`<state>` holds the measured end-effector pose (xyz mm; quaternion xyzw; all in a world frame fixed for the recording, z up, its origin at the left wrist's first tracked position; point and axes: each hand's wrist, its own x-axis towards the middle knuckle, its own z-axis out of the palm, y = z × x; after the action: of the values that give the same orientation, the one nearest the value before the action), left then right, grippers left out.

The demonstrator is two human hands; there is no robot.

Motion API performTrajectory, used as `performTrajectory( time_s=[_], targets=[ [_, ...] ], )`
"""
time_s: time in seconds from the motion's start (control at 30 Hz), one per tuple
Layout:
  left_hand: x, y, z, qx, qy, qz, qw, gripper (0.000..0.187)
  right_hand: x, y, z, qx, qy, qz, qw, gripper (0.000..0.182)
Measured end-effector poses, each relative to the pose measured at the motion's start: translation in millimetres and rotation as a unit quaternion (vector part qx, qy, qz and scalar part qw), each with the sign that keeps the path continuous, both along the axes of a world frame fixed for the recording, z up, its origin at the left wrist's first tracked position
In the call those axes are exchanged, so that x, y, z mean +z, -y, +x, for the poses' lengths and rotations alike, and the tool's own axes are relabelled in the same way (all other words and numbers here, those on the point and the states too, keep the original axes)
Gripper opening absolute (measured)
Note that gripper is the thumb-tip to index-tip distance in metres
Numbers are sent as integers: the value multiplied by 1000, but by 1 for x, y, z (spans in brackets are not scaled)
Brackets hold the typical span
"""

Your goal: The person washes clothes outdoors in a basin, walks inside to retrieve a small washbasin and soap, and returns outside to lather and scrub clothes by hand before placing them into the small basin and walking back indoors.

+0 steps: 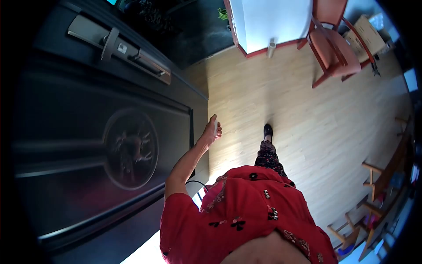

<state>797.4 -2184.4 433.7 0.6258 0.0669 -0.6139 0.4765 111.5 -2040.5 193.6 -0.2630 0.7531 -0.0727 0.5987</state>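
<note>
While the left arm reaches out near the centre of the view, the left hand (pixel 212 129) has its thumb straight and its fingers curled around what looks like a small pale object (pixel 216 127), too little exposed to identify. The right hand is out of view, so I cannot tell its state.

Reckoned from the left hand, with twelve at the top, a dark panelled door (pixel 66 114) fills nine o'clock, its free edge just beside the forearm. A round embossed medallion (pixel 131 148) sits on it near nine; its lever handle (pixel 110 44) and long metal plate (pixel 85 31) lie toward ten.

Green leaves (pixel 223 14) show at twelve. A white wall (pixel 270 22) with red skirting stands at one, a pale cylinder (pixel 271 49) upright at its foot. Toward two are a red-cushioned wooden armchair (pixel 347 61) and, just beyond it, a cardboard box (pixel 371 35).

One black shoe (pixel 268 130) rests on the wood-look floor (pixel 307 119) at three. Wooden furniture (pixel 372 169) crowds four, well apart from the hand, and the wearer's red embroidered blouse (pixel 250 198) spreads across five.
</note>
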Motion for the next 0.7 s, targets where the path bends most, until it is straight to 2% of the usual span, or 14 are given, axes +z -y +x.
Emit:
performTrajectory(
  time_s=[0.03, 0.07, 0.13, 0.17, 0.2, 0.23, 0.27, 0.3, 0.37, 0.43, 0.53, 0.63, 0.67, 0.7],
  targets=[
    [-2, 27, 10, 28, -26, -23, 999, 45, -5, 44, 2, 36, 0, -11, 999, 8],
    [-3, 46, 16, 74, -29, -11, 997, 44, -9, 79, 8, -108, 105, 19, 988, 6],
    [2, 82, 31, 119, -27, 4, 993, 41, 68, 199, 69, -37, 68, 3, 997, 10],
    [4, 102, 40, 132, -27, 18, 991, 39, 128, 265, 113, -2, 49, -5, 999, 11],
    [10, 120, 47, 142, -12, 19, 990, 38, 130, 316, 132, -19, 25, 3, 1000, 14],
    [17, 136, 52, 152, -17, 22, 988, 38, 127, 369, 144, 19, 43, -17, 999, 16],
    [27, 155, 61, 175, 1, -2, 985, 37, 117, 423, 152, 84, 70, -43, 993, 11],
    [32, 175, 75, 197, 22, -27, 980, 37, 115, 478, 170, 92, 86, -56, 990, 3],
    [30, 207, 109, 237, 11, -48, 970, 38, 159, 564, 246, 65, 39, -109, 991, 12],
    [31, 237, 145, 287, 0, -64, 956, 36, 165, 645, 299, 120, 39, -135, 983, 24],
    [29, 274, 190, 284, 85, -74, 952, 37, 190, 719, 394, 134, 103, -177, 970, 26],
    [-15, 307, 264, 273, 22, -37, 961, 37, 198, 741, 467, 197, 139, -170, 955, 30],
    [1, 319, 265, 263, 115, -48, 957, 47, 199, 740, 486, 229, 108, -162, 954, 32],
    [-14, 323, 276, 244, 199, -37, 948, 44, 210, 730, 502, 252, 142, -151, 945, 33]
  ],
)
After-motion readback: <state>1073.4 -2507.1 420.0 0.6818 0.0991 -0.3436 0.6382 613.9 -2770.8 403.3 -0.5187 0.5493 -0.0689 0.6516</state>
